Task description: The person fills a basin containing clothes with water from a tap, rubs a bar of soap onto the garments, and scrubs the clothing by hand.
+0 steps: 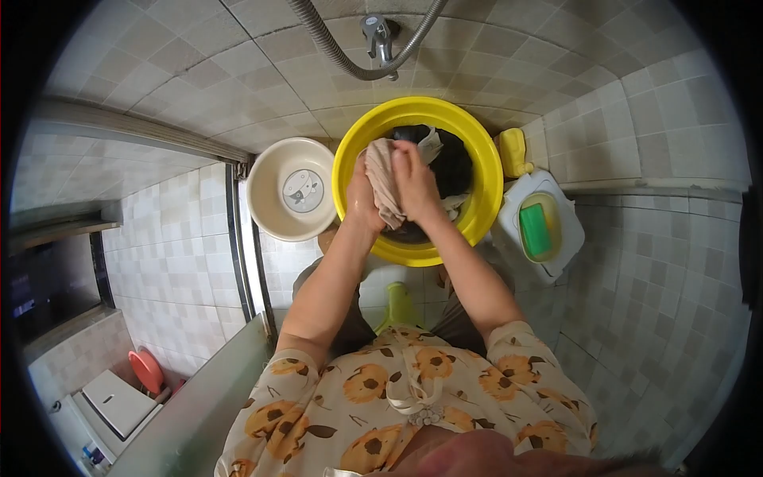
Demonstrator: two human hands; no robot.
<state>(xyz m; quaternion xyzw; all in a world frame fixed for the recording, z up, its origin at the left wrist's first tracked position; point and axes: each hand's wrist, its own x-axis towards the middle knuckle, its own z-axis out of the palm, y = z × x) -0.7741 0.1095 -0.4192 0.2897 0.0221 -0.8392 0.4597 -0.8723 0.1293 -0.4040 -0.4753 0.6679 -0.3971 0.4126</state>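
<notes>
A beige piece of cloth (384, 184), bunched and wrinkled, is held above the yellow basin (485, 219). My left hand (361, 193) grips its left side. On the other side, my right hand (415, 184) closes round the cloth with its fingers near the top. Below both hands, dark wet-looking clothes (455, 167) fill much of the basin. A pale piece of fabric (430, 146) shows among them. The cloth's exact kind cannot be made out.
A cream basin (264, 189) with a cartoon print stands at the left. At the right, a green soap bar (535, 229) lies in a dish on a white stand (569, 216), near a yellow object (515, 153). A tap (380, 36) and metal hose (330, 49) are on the wall ahead.
</notes>
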